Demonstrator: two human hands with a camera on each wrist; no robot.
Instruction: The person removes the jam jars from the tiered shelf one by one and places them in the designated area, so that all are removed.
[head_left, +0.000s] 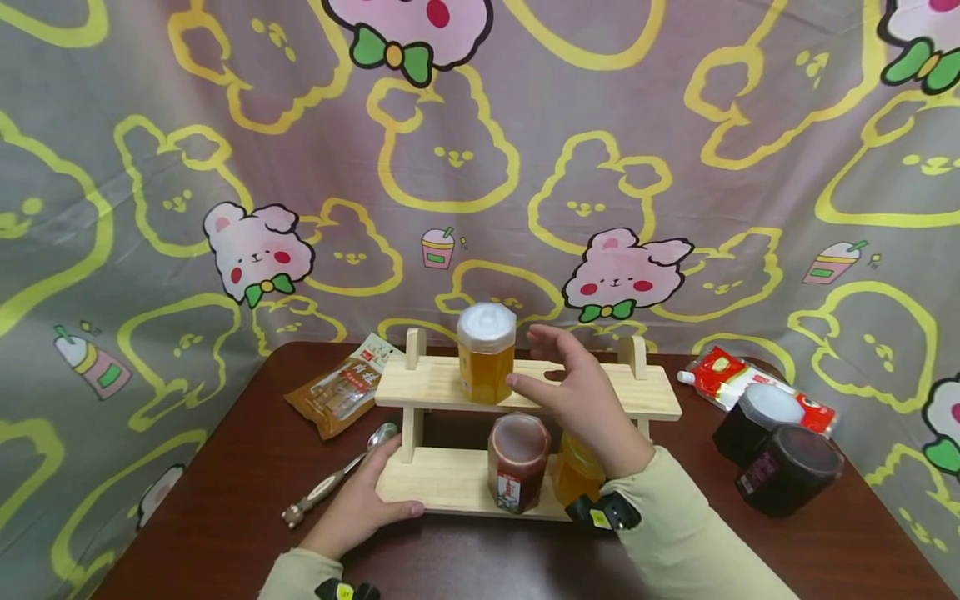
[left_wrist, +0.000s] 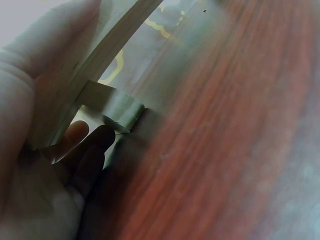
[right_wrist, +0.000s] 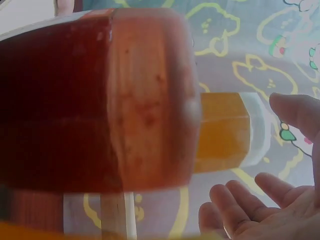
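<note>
A two-tier wooden rack (head_left: 442, 479) stands on the table. My left hand (head_left: 365, 508) grips the left end of its lower board; in the left wrist view the thumb lies on one side of the wood (left_wrist: 75, 85) and the fingers on the other. An amber jar with a white lid (head_left: 487, 358) stands upright on the upper board. Just right of it, my right hand (head_left: 581, 392) is spread with nothing in it; the right wrist view shows a gap between this hand and the lid (right_wrist: 256, 130). A dark red jar (head_left: 517, 462) and a second amber jar (head_left: 577, 471), partly hidden by my right wrist, are on the lower board.
Left of the rack lie a brown food packet (head_left: 337, 392) and a spoon with a decorated handle (head_left: 322, 490). On the right are two dark jars, one white-lidded (head_left: 750, 421) and one tilted (head_left: 787, 471), beside a red and white pouch (head_left: 720, 375). A patterned curtain (head_left: 480, 167) hangs behind.
</note>
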